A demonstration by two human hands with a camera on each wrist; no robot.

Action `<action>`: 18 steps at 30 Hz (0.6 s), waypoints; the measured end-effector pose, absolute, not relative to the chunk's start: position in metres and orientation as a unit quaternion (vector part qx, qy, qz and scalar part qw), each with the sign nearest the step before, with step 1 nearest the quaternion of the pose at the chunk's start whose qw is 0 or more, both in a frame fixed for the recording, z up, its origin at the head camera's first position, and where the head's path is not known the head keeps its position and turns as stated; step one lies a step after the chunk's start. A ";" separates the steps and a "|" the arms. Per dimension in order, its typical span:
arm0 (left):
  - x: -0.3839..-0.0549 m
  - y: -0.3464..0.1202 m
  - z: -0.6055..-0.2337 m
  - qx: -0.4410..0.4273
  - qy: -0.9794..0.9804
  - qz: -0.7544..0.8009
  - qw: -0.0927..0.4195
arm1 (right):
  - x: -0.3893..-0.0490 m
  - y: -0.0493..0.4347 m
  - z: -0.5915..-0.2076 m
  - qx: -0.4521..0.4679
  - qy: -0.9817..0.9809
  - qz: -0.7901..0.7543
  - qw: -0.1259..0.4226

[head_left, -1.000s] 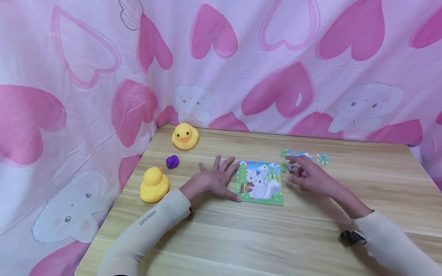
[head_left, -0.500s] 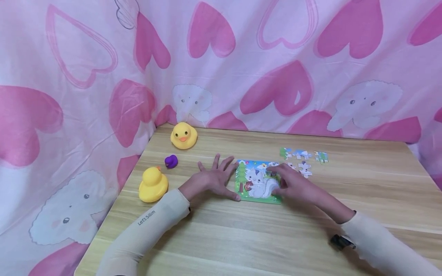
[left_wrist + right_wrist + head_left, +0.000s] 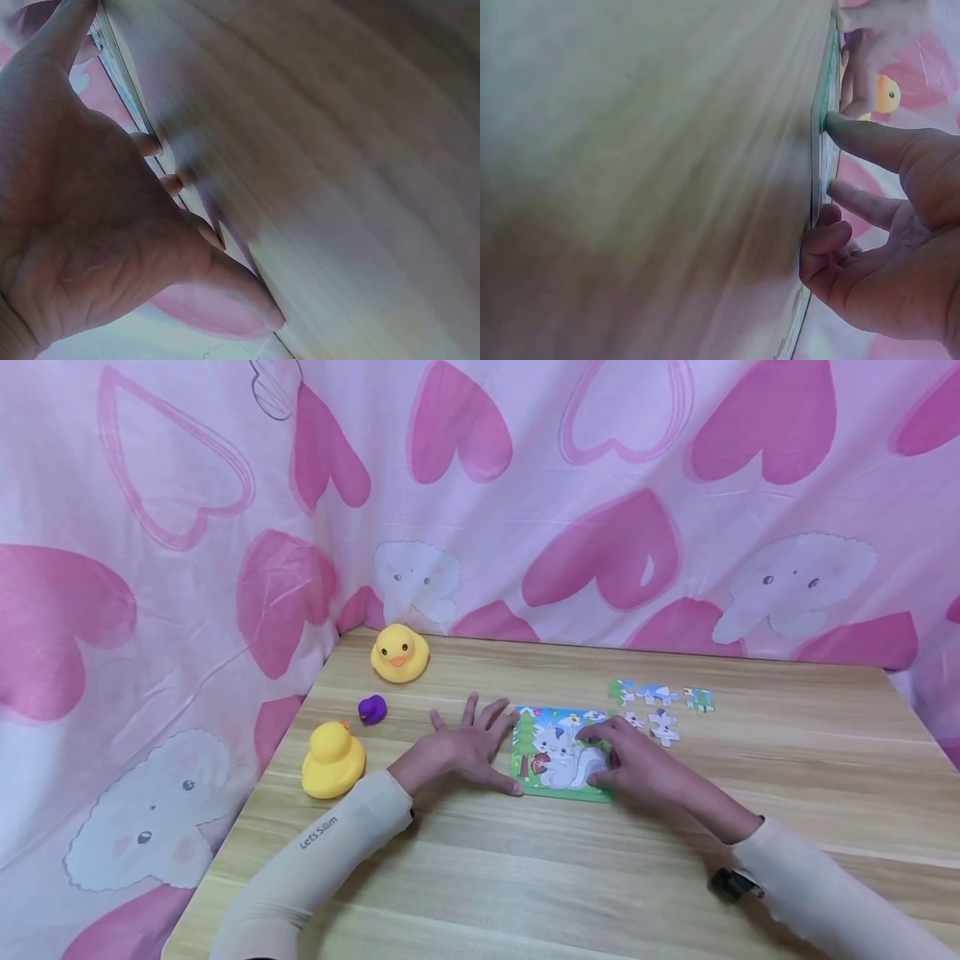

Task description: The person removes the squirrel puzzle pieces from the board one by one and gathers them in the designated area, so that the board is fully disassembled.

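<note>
A jigsaw puzzle board with a white squirrel picture and green border lies flat on the table. My left hand rests spread at its left edge, thumb at the lower corner. In the left wrist view the left hand's fingers touch the wood. My right hand is at the board's right side. The right wrist view shows its thumb and index finger touching the board, apart, with the other fingers bent. No piece is visible between them. Behind the hand lie loose puzzle pieces.
More loose pieces lie at the back right. To the left stand a yellow duck, a small purple duck and another yellow duck. A pink heart-patterned curtain hangs behind the wooden table.
My right hand has moved left from above the loose pieces onto the board's right side, where it stays over the last half second. The left hand has kept its place.
</note>
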State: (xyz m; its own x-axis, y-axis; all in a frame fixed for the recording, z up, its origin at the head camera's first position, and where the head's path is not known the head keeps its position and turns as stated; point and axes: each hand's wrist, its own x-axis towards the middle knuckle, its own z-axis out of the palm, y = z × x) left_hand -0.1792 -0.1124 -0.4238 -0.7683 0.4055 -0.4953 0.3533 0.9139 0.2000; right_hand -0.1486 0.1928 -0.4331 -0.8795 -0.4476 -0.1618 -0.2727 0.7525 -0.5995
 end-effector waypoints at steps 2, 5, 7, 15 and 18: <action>-0.179 -0.112 -0.424 0.201 0.939 0.047 0.274 | -0.153 0.193 -0.433 -0.198 0.922 -0.295 0.155; -0.179 -0.112 -0.424 0.201 0.939 0.047 0.275 | -0.159 0.194 -0.431 -0.219 0.919 -0.289 0.155; -0.179 -0.112 -0.425 0.201 0.939 0.046 0.275 | -0.164 0.196 -0.430 -0.236 0.917 -0.282 0.155; -0.180 -0.112 -0.426 0.201 0.939 0.048 0.275 | -0.180 0.202 -0.424 -0.262 0.907 -0.272 0.188; -0.180 -0.112 -0.425 0.201 0.939 0.047 0.275 | -0.184 0.202 -0.424 -0.265 0.905 -0.271 0.193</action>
State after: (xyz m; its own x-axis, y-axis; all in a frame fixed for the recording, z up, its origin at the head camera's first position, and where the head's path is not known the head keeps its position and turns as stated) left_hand -0.1798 -0.1124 -0.4248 -0.7682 0.4026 -0.4978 0.3510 0.9151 0.1985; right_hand -0.1836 0.2017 -0.4245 -0.7856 -0.5835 -0.2057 -0.3747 0.7133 -0.5923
